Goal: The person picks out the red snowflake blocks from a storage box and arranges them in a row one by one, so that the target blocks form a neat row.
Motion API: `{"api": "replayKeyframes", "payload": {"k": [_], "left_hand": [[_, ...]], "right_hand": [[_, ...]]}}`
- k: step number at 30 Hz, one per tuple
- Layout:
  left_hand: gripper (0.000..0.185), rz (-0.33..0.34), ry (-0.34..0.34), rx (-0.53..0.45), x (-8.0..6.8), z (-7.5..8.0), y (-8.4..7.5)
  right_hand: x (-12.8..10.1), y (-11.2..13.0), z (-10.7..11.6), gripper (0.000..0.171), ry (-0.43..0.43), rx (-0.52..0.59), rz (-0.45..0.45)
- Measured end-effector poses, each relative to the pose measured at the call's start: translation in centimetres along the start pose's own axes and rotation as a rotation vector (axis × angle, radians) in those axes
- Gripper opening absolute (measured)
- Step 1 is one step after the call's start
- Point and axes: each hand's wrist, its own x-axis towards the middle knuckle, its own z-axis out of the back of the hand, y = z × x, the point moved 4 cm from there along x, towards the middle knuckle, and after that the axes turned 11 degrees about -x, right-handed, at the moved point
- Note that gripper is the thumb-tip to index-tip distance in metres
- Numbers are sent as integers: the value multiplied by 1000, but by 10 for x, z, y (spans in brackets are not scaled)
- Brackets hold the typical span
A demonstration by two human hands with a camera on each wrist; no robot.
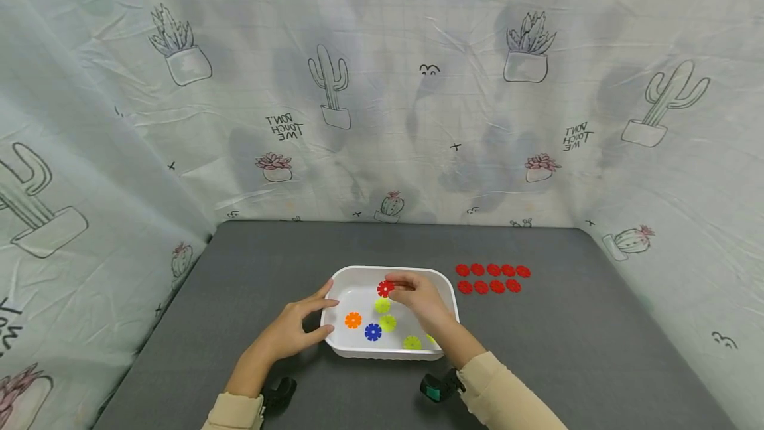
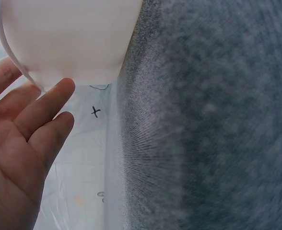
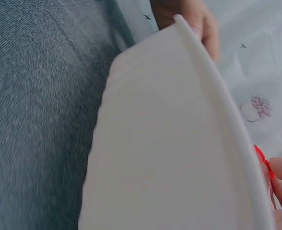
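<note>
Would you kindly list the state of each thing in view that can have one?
White tray: upright on the grey table, holding loose discs.
Left hand: fingers straight, touching the tray's left wall.
Right hand: inside the tray, pinching a red disc.
Red discs on the table: lying flat in two rows, right of the tray.

Grey felt-topped table (image 1: 597, 350) enclosed by creased pale cloth (image 1: 418, 85) printed with cacti and succulents.
</note>
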Motion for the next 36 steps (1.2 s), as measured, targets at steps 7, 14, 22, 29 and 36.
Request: {"api": "replayKeyframes", "payload": {"k": [7,14,22,29,36], "left_hand": [[47,-3,3,-14,-1,1,0],[49,3,9,-24,0,0,2],[48,1,-1,-15,-1,0,1],[45,-15,-4,-12,0,-1,3],[46,-13,-2,-10,-1,0,3]], "right_hand": [[-9,-7,30,34,-62,3,-34],[-20,-15,66,33,-156,27,-43],[-31,-35,103,41,-210,53,-34],[-37,-56,135,47,-258,150,-1],[-43,-76,165,52,-296,183,2]]}}
